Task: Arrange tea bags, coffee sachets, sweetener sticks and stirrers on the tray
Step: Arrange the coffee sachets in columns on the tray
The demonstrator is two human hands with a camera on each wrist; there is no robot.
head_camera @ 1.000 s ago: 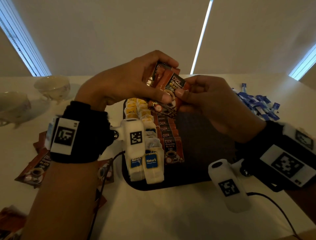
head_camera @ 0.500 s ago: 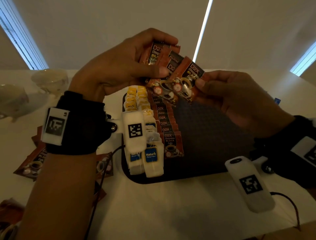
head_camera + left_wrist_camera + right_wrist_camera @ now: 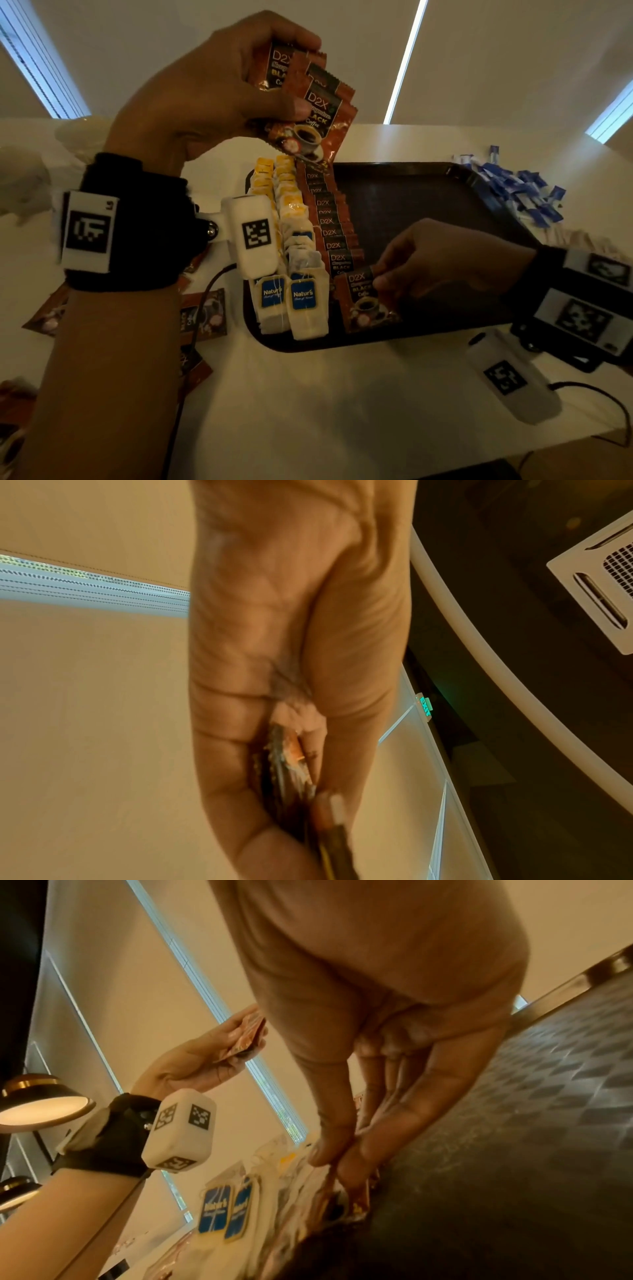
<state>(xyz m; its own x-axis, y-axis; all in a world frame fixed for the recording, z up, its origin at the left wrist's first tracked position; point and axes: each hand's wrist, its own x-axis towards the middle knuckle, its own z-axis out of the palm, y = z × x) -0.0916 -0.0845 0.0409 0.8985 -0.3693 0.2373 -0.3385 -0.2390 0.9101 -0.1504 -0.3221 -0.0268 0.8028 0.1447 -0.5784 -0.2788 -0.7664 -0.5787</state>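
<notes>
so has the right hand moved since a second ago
Yes. The right hand has dropped from up beside the left hand to the near end of the coffee sachet row on the tray, pinching one coffee sachet.

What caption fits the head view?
Right hand lays a coffee sachet on the tray; left hand holds more.

White teacups (image 3: 80,135) far left on table (image 3: 308,404); pendant lamp (image 3: 41,1102), green exit sign (image 3: 424,704) overhead.
</notes>
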